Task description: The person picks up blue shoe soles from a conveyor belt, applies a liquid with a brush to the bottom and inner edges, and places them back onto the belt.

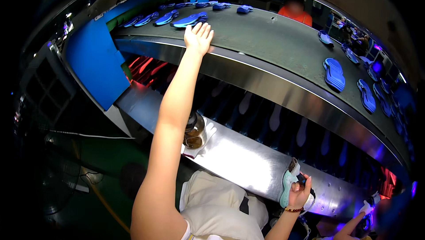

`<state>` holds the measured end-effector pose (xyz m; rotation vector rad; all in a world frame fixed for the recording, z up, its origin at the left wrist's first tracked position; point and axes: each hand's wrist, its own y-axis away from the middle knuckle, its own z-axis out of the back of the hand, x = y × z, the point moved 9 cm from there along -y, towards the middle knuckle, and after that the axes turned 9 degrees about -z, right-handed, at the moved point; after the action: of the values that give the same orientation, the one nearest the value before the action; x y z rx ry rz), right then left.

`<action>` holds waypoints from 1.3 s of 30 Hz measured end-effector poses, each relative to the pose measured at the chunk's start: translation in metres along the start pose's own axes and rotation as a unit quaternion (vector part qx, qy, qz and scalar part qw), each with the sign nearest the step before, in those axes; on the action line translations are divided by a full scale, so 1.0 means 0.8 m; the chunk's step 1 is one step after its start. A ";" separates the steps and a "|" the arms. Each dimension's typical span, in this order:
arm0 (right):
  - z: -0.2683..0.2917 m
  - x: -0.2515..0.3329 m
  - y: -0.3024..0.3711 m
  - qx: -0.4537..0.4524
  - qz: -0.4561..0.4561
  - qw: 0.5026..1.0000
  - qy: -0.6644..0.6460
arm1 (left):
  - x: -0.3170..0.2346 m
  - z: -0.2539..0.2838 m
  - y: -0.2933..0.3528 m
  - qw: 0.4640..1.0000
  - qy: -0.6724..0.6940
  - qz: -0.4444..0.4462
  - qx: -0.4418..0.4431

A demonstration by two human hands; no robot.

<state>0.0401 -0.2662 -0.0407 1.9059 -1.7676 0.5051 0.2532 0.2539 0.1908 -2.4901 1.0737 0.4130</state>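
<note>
My left arm reaches far up over the conveyor belt [248,32]. My left hand [198,37] is open, fingers stretched, at the near end of a blue shoe sole [188,20]; whether the fingertips touch it I cannot tell. Low on the right, my right hand [299,194] has its fingers curled around what looks like the dark handle of a brush [293,165] with brown bristles. Against that hand, over the metal ledge [248,160], is a mint-green sole [287,189], partly covered by the fingers.
On the ledge, a dark-lidded jar [194,134] of brownish liquid stands by a white glove [207,134]. More blue soles [334,74] lie along the belt; pale soles [275,117] sit below it. A person in orange [304,17] is across the belt. Another person's hand [354,222] works at lower right.
</note>
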 end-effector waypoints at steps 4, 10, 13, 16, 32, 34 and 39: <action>0.015 -0.010 -0.006 -0.032 -0.009 0.999 -0.008 | -0.012 -0.038 0.003 0.914 -0.354 -0.145 0.134; 0.048 -0.027 -0.012 -0.097 -0.033 0.995 -0.001 | 0.155 -0.188 0.175 0.749 -0.489 -0.079 0.441; 0.051 -0.025 -0.009 -0.113 -0.034 0.993 -0.001 | 0.228 -0.257 0.273 0.577 -0.543 -0.198 0.576; 0.044 -0.014 -0.002 -0.109 -0.029 0.993 0.020 | 0.260 -0.307 0.305 0.566 -0.507 -0.254 0.598; 0.078 -0.018 -0.028 -0.164 -0.062 0.984 0.025 | 0.163 -0.208 0.296 0.792 -0.364 -0.313 0.377; 0.086 -0.020 -0.027 -0.180 -0.071 0.981 0.026 | 0.155 -0.141 0.284 0.882 -0.280 -0.280 0.254; 0.102 -0.020 -0.018 -0.208 -0.074 0.974 0.044 | 0.232 -0.059 0.323 0.936 -0.185 0.245 0.173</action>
<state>0.0481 -0.2998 -0.1180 1.6733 -1.5177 0.1451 0.1894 -0.0458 0.0935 -1.7329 1.4489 0.7295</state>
